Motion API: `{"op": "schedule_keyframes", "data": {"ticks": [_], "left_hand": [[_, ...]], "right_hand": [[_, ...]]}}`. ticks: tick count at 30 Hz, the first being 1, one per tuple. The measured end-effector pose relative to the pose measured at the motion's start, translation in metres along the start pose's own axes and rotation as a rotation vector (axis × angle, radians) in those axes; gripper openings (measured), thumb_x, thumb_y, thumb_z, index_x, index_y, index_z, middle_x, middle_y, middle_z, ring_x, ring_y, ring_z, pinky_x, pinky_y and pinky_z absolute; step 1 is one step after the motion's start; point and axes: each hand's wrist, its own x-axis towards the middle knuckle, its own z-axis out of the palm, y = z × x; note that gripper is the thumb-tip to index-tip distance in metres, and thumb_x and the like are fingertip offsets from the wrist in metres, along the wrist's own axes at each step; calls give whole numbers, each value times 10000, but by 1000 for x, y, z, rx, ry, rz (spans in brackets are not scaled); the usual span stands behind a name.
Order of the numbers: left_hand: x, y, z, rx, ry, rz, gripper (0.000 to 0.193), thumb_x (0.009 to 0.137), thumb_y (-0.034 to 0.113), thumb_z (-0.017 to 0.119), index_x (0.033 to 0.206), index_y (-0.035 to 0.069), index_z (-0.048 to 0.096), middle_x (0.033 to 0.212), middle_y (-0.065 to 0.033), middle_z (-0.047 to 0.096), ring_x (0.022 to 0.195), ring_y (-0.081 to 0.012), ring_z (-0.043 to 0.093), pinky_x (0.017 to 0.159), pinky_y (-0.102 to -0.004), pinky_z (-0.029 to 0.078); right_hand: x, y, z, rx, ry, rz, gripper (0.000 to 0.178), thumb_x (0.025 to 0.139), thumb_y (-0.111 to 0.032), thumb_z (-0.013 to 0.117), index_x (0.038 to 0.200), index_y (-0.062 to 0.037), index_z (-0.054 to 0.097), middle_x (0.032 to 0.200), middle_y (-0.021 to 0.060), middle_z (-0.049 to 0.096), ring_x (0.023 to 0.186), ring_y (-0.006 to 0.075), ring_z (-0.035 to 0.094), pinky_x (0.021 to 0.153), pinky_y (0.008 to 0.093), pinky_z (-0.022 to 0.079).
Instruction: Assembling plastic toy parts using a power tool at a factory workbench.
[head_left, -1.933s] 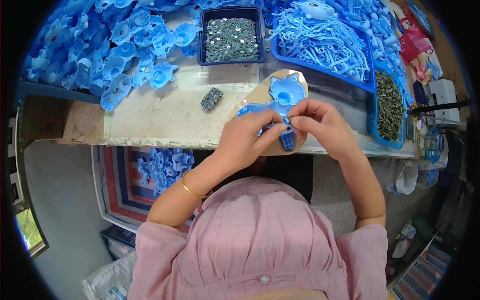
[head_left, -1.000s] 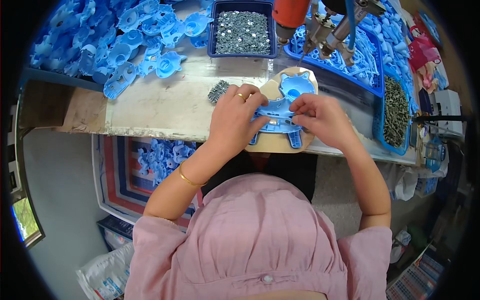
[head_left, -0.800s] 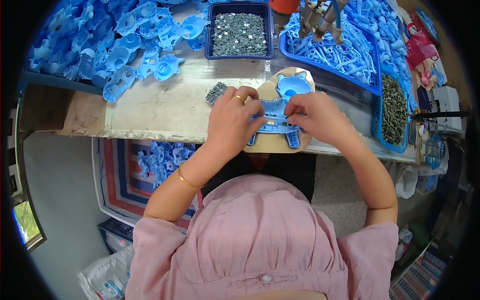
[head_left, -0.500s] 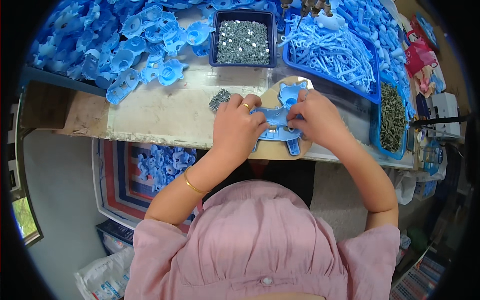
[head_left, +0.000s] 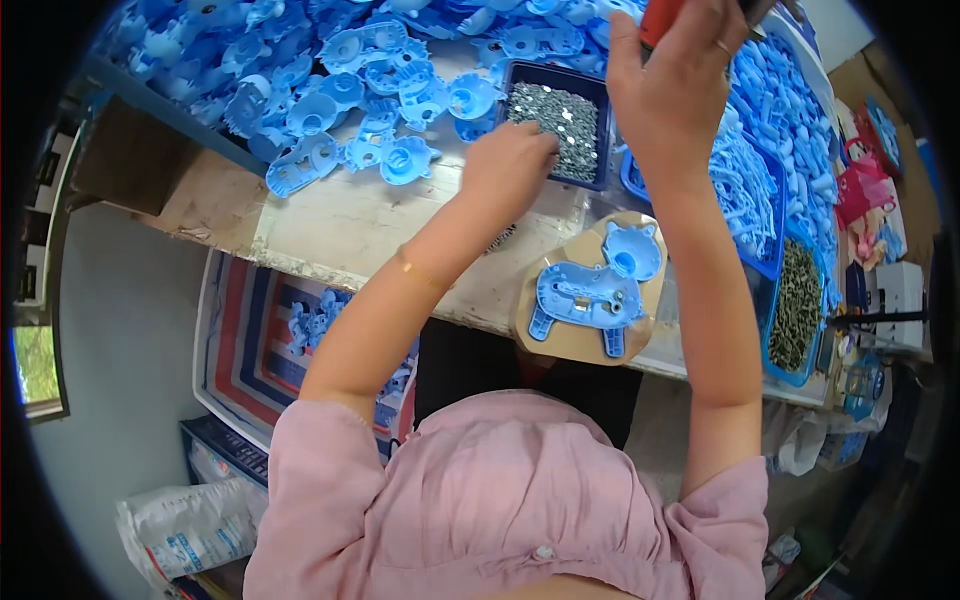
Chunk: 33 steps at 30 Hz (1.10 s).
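Dark blue tray [head_left: 604, 135]: filled with small grey metal pieces [head_left: 572, 112], a few of them bright; too many to count.
Blue basket [head_left: 772, 258]: behind the right forearm, heaped with thin blue sticks [head_left: 748, 190].
Lighter blue basket [head_left: 792, 376]: at the right, full of dull greenish-grey pieces [head_left: 796, 305].
Striped bin [head_left: 235, 355]: below the table, with more blue parts [head_left: 316, 318] inside.
Table pile: blue plastic pieces [head_left: 190, 75] heaped at the far left, past counting, some spilling toward the dark blue tray.
Count: one tray, two baskets, one striped bin; one toy shell [head_left: 570, 290] on one tan board [head_left: 576, 343].
Toy shell: lies hollow side up on the tan board near the table's front edge, apart from both hands; two legs point toward the person, its eared head at upper right.
Left hand [head_left: 508, 165]: fingers bent down at the near-left part of the tray, over the metal; fingertips hidden, so I cannot tell whether they pinch anything.
Right hand [head_left: 682, 90]: raised, thumb spread well away from the fingers, a red tool [head_left: 659, 20] between them; cut off at the top, so I cannot tell how firmly it grips.
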Motion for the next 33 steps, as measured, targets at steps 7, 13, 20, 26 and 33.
{"op": "schedule_keyframes", "data": {"ticks": [7,13,20,26,33], "left_hand": [[43,-6,31,4,-243,32,221,805,267,784,970,152,693,993,-61,642,1006,-298,641,791,-435,538],[36,-10,25,8,-62,111,163,841,232,748,940,120,681,857,-79,688,909,-306,665,752,-440,541],[8,2,8,-502,-29,-94,207,888,254,713,918,53,673,856,-123,721,795,-344,691,686,-429,526],[-43,31,-14,-419,-86,120,174,863,248,750,911,89,695,810,-83,699,760,-289,675,654,-382,523],[-68,47,-13,-474,75,241,207,791,330,799,825,152,700,741,-17,654,726,-222,647,606,-367,516]], "right_hand": [[-8,39,34,6,147,70,699,850,-10,702,1466,-9,372,1414,231,457,1340,427,434,1074,447,412],[-2,22,-8,294,-192,290,849,772,-296,889,1372,-26,352,1164,164,626,960,224,682,776,288,573],[3,21,-52,433,-613,480,468,870,-331,807,1136,3,618,981,96,691,882,171,684,804,316,552],[-24,-10,-69,883,-655,685,307,931,-174,684,1162,8,599,817,62,655,749,160,657,719,300,531],[-38,-36,-81,1118,-530,826,301,841,-3,633,1132,26,563,704,52,579,577,128,545,557,281,441]]}}
